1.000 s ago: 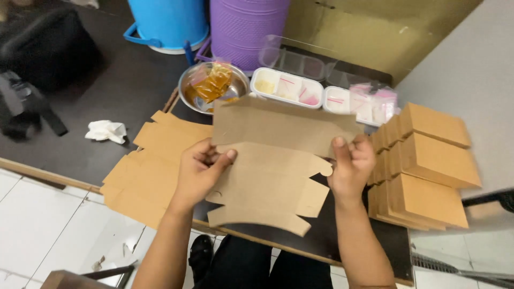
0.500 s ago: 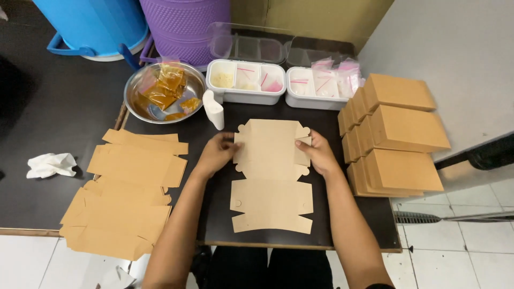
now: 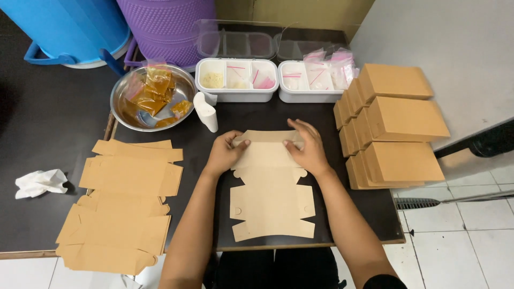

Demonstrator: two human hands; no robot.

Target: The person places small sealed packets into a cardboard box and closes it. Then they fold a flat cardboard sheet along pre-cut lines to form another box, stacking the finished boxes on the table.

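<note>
A flat brown cardboard box blank (image 3: 272, 198) lies on the black table (image 3: 48, 123) in front of me. My left hand (image 3: 225, 152) presses on its far left corner, thumb under the folded top flap. My right hand (image 3: 306, 147) lies palm down on the far right part of the same flap. Both hands fold the far edge of the blank toward me. The near half of the blank is flat and untouched.
A stack of flat blanks (image 3: 126, 200) lies at left. Several folded brown boxes (image 3: 396, 128) are stacked at right. Behind stand two white compartment trays (image 3: 235, 80), a metal bowl with sauce packets (image 3: 152, 96), a small white bottle (image 3: 206, 112), a crumpled tissue (image 3: 40, 182), a blue bucket (image 3: 80, 27) and a purple bin (image 3: 166, 24).
The blank, held up in the air a second ago, now lies flat on the table. My hands have moved to its far edge and are folding the top flap over.
</note>
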